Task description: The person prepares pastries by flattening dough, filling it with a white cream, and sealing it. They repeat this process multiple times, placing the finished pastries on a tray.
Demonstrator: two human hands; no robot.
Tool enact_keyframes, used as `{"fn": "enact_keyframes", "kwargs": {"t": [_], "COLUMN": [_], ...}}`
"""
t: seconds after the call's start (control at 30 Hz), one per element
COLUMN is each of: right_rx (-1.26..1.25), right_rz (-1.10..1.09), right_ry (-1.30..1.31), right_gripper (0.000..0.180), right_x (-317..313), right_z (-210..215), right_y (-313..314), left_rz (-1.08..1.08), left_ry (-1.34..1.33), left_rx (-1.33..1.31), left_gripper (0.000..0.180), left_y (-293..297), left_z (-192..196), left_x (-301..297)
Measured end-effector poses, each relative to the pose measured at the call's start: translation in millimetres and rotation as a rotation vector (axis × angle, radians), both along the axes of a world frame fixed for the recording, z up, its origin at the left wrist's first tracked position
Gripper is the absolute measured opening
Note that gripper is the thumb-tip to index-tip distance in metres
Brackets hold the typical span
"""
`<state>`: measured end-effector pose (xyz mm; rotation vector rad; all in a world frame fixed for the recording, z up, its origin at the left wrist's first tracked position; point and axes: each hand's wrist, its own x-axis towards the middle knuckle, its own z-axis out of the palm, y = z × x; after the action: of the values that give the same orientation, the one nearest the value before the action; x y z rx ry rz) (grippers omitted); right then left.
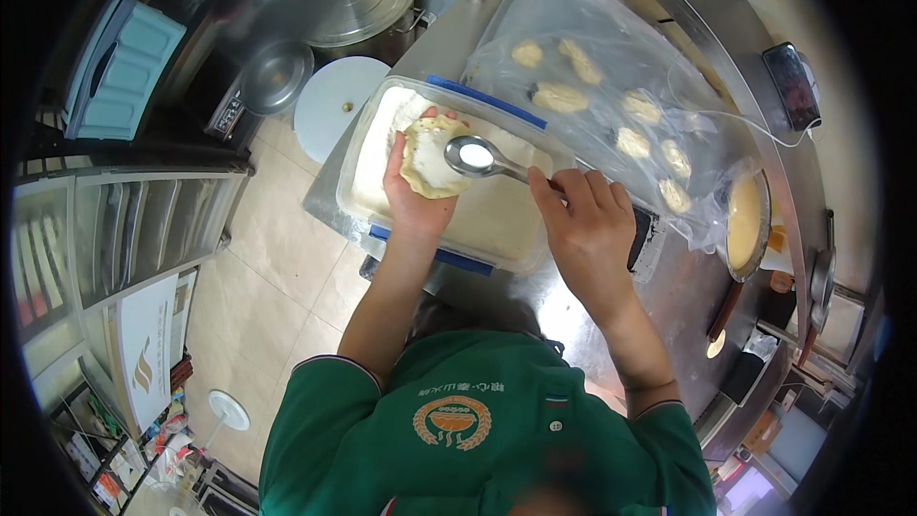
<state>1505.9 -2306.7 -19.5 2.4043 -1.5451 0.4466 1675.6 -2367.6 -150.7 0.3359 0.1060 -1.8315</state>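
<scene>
A person's left hand (413, 193) cups a flattened round of dough (430, 158) over a clear plastic tub (363, 148) of white flour, while the right hand (587, 229) grips the handle of a metal spoon (478, 158) whose bowl, holding white filling, rests on the dough. Beyond the tub, shaped dough pieces (559, 96) lie on a plastic sheet (573, 14) spread across the steel counter (669, 296). A pan of yellow batter (743, 225) sits at right; a large lidded pot (358, 0) stands on the floor at left.
</scene>
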Motion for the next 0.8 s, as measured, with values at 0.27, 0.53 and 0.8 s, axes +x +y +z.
{"fn": "enact_keyframes", "kwargs": {"t": [0.27,0.53,0.8], "right_rx": [0.004,0.123,0.139], "right_rz": [-0.02,-0.141,-0.221], "right_ry": [0.032,-0.375,-0.193], "right_gripper": [0.032,0.02,0.016], "right_x": [7.6,4.3,-38.2], "right_z": [-3.9,-8.2,-71.0], "right_y": [4.5,4.4,28.8], "left_rz": [-0.058,-0.051,-0.036], "left_ry": [0.049,0.014,0.076], "left_rx": [-0.005,0.012,-0.249], "left_gripper": [0.048,0.049,0.051], "left_y": [7.1,5.1,5.0], "left_z": [10.0,9.8,-10.1], "left_x": [-19.7,-13.9,29.5]}}
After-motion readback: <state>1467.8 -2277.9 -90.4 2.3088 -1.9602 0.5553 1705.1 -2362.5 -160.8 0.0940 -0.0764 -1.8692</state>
